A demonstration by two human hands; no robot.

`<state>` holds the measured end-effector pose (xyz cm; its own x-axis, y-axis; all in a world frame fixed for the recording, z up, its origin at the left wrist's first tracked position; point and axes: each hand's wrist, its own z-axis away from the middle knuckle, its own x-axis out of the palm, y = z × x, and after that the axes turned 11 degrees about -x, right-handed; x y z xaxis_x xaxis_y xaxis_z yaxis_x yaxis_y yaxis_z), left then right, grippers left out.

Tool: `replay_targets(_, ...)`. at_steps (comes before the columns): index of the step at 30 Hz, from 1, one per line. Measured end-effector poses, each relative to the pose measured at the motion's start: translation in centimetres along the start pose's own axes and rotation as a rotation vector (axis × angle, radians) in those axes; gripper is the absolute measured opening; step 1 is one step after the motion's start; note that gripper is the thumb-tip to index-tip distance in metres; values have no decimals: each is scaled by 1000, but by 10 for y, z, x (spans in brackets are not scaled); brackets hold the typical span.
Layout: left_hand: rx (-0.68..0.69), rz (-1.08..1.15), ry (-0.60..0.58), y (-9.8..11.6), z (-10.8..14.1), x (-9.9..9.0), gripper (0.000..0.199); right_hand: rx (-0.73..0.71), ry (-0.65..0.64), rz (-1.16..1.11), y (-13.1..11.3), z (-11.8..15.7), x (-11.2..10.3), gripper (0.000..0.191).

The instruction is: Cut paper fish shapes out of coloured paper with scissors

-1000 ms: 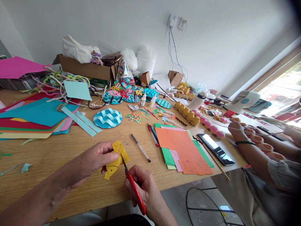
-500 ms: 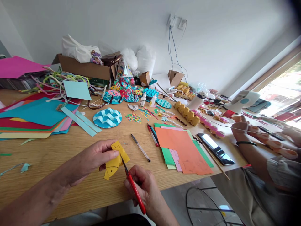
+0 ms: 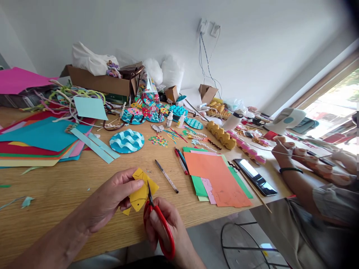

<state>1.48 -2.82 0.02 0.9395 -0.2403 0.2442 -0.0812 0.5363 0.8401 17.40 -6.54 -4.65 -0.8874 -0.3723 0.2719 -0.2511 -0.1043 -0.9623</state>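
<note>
Between thumb and fingers, my left hand pinches a piece of yellow paper with a fish outline drawn on it in dark lines. My right hand is closed around red-handled scissors, its fingers in the loops. The dark blades lie at the paper's right edge, pointing up and away from me. A small yellow scrap shows under the paper. Just beyond my hands a clear-barrelled pen lies on the wooden table.
Stacked orange and green paper lies right of the pen, beside a phone. Coloured sheets pile up on the left. A blue wavy-striped oval and glue bottles stand further back. Another person's hand holds a string at right.
The scissors have turned, so both red loops now show and their handles are spread. The yellow paper has shifted slightly right and tilted in my left hand.
</note>
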Motion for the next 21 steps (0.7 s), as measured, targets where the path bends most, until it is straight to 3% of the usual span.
replay_targets(9, 5, 47, 44, -9, -1, 5, 21, -99, -4, -78, 5, 1, 0, 42)
replay_targets(21, 45, 34, 63, -12, 0, 10, 21, -116, -40, -57, 4, 1, -1, 42)
